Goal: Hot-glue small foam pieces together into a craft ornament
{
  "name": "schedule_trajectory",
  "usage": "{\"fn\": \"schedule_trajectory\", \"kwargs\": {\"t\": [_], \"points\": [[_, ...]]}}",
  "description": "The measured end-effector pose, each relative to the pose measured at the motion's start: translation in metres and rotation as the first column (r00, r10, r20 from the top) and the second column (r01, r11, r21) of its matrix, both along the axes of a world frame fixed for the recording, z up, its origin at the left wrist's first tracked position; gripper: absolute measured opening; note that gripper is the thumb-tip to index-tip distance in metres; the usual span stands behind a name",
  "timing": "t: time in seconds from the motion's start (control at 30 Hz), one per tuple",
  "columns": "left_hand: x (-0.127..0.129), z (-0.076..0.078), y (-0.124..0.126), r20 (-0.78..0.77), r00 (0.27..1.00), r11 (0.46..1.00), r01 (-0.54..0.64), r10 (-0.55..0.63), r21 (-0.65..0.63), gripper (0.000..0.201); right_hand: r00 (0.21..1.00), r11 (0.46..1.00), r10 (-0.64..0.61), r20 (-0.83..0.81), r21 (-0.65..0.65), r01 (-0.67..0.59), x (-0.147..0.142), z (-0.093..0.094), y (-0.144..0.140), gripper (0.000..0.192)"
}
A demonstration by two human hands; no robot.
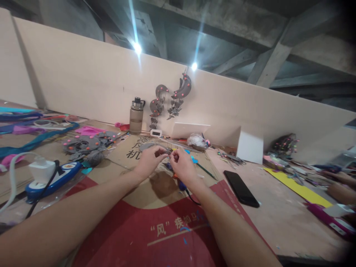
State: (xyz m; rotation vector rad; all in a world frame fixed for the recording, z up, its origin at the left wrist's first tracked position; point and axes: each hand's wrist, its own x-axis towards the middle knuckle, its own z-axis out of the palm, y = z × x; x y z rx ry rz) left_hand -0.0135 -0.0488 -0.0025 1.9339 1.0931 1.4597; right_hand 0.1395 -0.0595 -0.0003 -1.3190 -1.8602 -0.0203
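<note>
Concrete beams [222, 18] cross above a pale partition [91, 81]. Before it, the left hand [150, 160] and right hand [183, 165] nearly meet over the worktable [274, 215], fingertips pinched around a tiny item [168, 150] between them, too blurred to identify. Red-printed cardboard [116, 237] lies beneath. Just beyond the left hand lies a flat grey piece [146, 146]; the right hand's wrist partly hides a corded blue tool [182, 186]. A black smartphone [241, 188] rests to the right, a blue power strip [52, 182] to the left.

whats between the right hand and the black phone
In the head view, a dark green pencil-like stick lies between the right hand and phone.
</note>
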Motion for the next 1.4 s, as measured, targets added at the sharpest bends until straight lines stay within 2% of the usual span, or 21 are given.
{"fn": "schedule_trajectory", "kwargs": {"t": [0.13, 0.23, 0.37, 0.5, 0.67, 0.87, 1.0, 1.13, 1.27, 1.4], "points": [[-0.001, -0.003, 0.007, 0.115, 0.993, 0.991, 0.053, -0.039, -0.126, 0.019, 0.995, 0.996, 0.094, -0.032, 0.007, -0.093, 0.0, 0.001, -0.002, 0.011], [0.0, -0.003, 0.007, 0.171, 0.981, 0.98, 0.118, -0.089, -0.162, 0.022, 0.985, 0.988, 0.154, -0.077, 0.041, -0.151, -0.001, 0.002, -0.004, 0.012], [0.003, -0.001, 0.002, 0.128, 0.985, 0.977, 0.137, -0.117, -0.162, 0.02, 0.976, 0.981, 0.192, -0.105, 0.009, -0.192, -0.001, 0.003, -0.005, 0.007], [0.003, -0.001, 0.0, 0.038, 0.996, 0.991, 0.083, -0.079, -0.106, 0.02, 0.972, 0.978, 0.203, -0.117, -0.033, -0.208, -0.001, 0.003, -0.004, 0.003], [0.001, -0.003, 0.0, -0.049, 0.998, 0.999, 0.031, -0.032, -0.017, 0.02, 0.968, 0.975, 0.199, -0.151, -0.072, -0.211, 0.001, 0.002, -0.003, 0.003], [0.001, -0.007, 0.0, -0.094, 0.995, 0.999, 0.034, -0.031, 0.03, 0.02, 0.973, 0.969, 0.183, -0.142, -0.143, -0.203, 0.003, 0.001, 0.001, 0.007], [0.002, -0.007, -0.002, -0.082, 0.996, 1.0, 0.024, -0.023, 0.013, 0.02, 0.963, 0.95, 0.208, -0.171, -0.199, -0.24, 0.005, 0.0, 0.003, 0.01], [0.004, -0.003, -0.006, -0.01, 0.999, 0.996, 0.04, -0.041, -0.083, 0.02, 0.948, 0.93, 0.225, -0.226, -0.242, -0.278, 0.005, 0.001, 0.003, 0.014], [0.005, 0.0, -0.007, 0.119, 0.987, 0.978, 0.126, -0.107, -0.169, 0.022, 0.9, 0.893, 0.255, -0.353, -0.271, -0.36, 0.004, 0.005, 0.001, 0.017], [0.007, 0.0, -0.004, 0.209, 0.963, 0.966, 0.207, -0.172, -0.154, 0.023, 0.776, 0.824, 0.243, -0.583, -0.298, -0.482, 0.001, 0.007, 0.0, 0.022]]}}
